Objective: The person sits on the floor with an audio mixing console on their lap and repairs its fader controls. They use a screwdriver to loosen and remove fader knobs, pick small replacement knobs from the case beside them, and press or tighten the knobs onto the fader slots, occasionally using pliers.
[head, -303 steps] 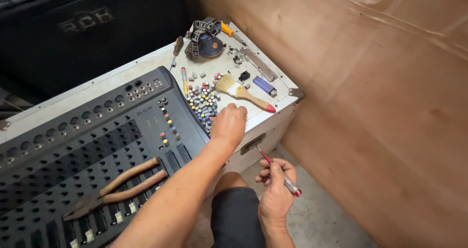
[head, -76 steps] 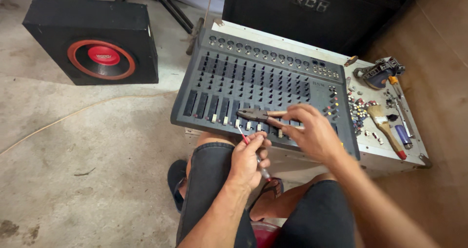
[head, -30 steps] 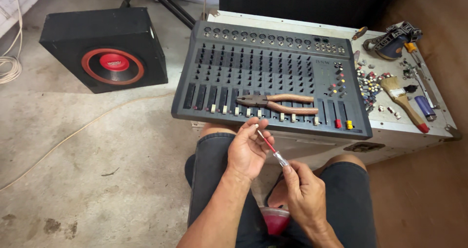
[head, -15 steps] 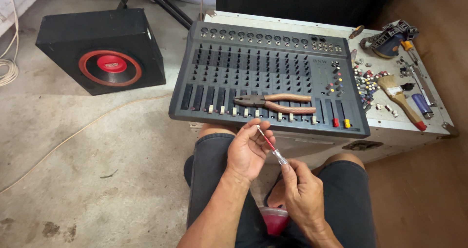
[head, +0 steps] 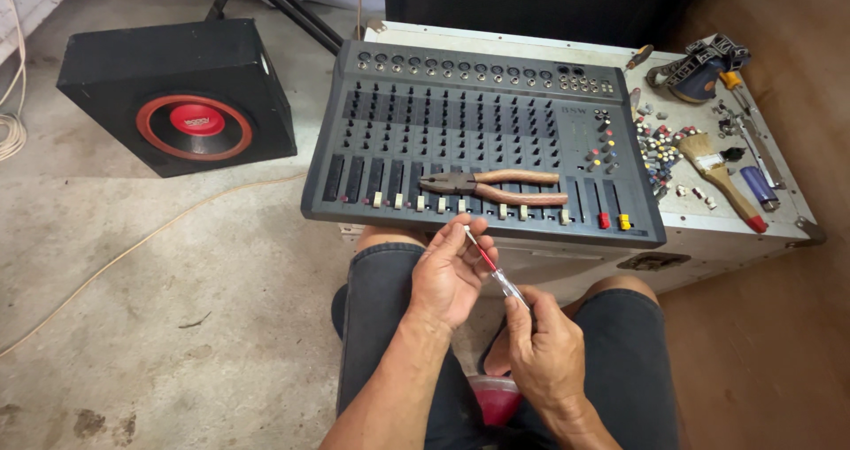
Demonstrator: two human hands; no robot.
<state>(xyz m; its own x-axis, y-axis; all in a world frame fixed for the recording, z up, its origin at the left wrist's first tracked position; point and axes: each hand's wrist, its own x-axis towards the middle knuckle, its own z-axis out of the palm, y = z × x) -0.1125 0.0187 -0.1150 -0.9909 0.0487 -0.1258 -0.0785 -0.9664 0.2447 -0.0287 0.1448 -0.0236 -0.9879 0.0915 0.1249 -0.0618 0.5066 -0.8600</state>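
Holding a screwdriver (head: 490,264) over the lap, both hands close on it: left hand (head: 449,276) pinches the tip end, right hand (head: 542,348) grips the handle, just below the mixer (head: 478,123) bearing pliers (head: 496,185).

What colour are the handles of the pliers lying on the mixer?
Brown, seen in the head view: the pliers lie across the mixer faders.

grey mixer (head: 469,131), orange-handled pliers (head: 496,185)
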